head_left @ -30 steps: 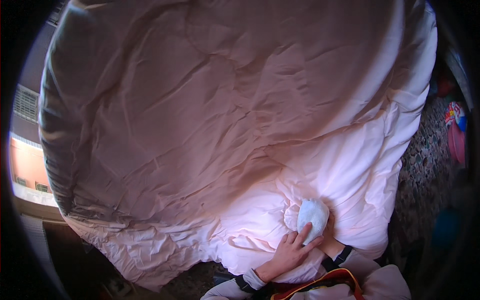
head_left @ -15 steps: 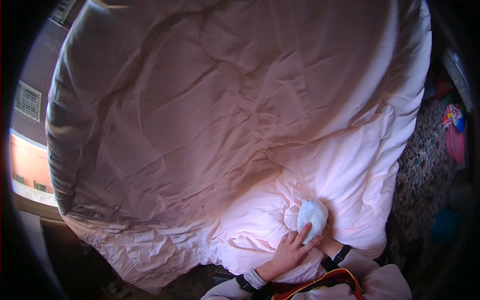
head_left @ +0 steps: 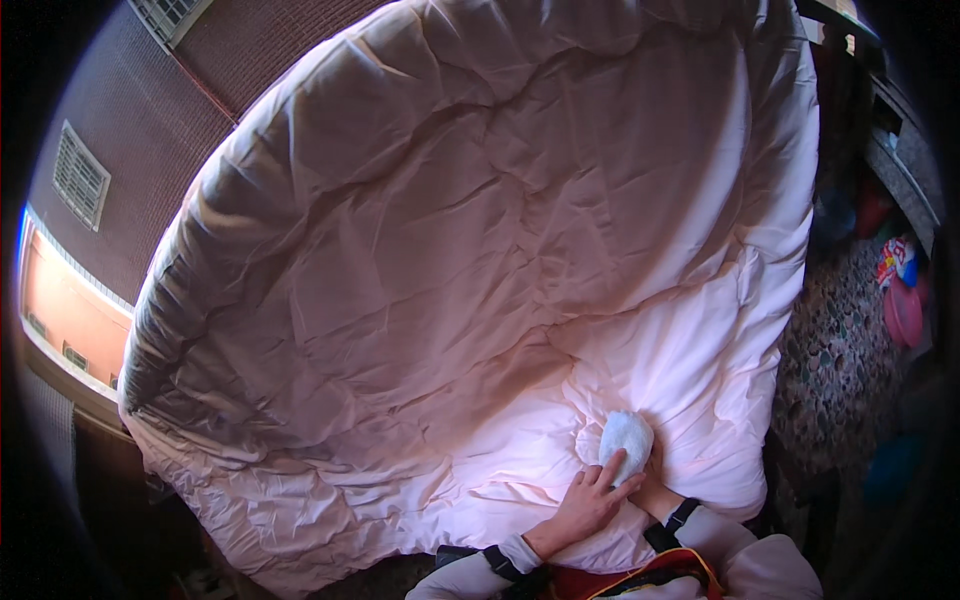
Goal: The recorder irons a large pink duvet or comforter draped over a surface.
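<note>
A small pale cloth [head_left: 627,440], rounded and fuzzy like folded towelling, sits against a large pink quilt [head_left: 450,260] at lower right of centre. My right hand [head_left: 655,490] grips the cloth from its right side and from behind; most of its fingers are hidden by the cloth. My left hand [head_left: 590,510] lies across the cloth's lower end, fingers stretched out and apart, the index fingertip touching it. The quilt is spread wide and wrinkled, with creases gathered around the cloth.
To the right lies a speckled stone-patterned floor [head_left: 830,370] with a pink basin [head_left: 903,312] and a red, white and blue packet [head_left: 897,260]. A teal object [head_left: 893,468] stands lower right. Beyond the quilt's left edge shows a brown tiled wall [head_left: 130,130] with a barred window [head_left: 81,175].
The view has shifted and turned slightly, so more of the wall and the quilt's upper edge shows. Both hands stay at the cloth in nearly the same pose.
</note>
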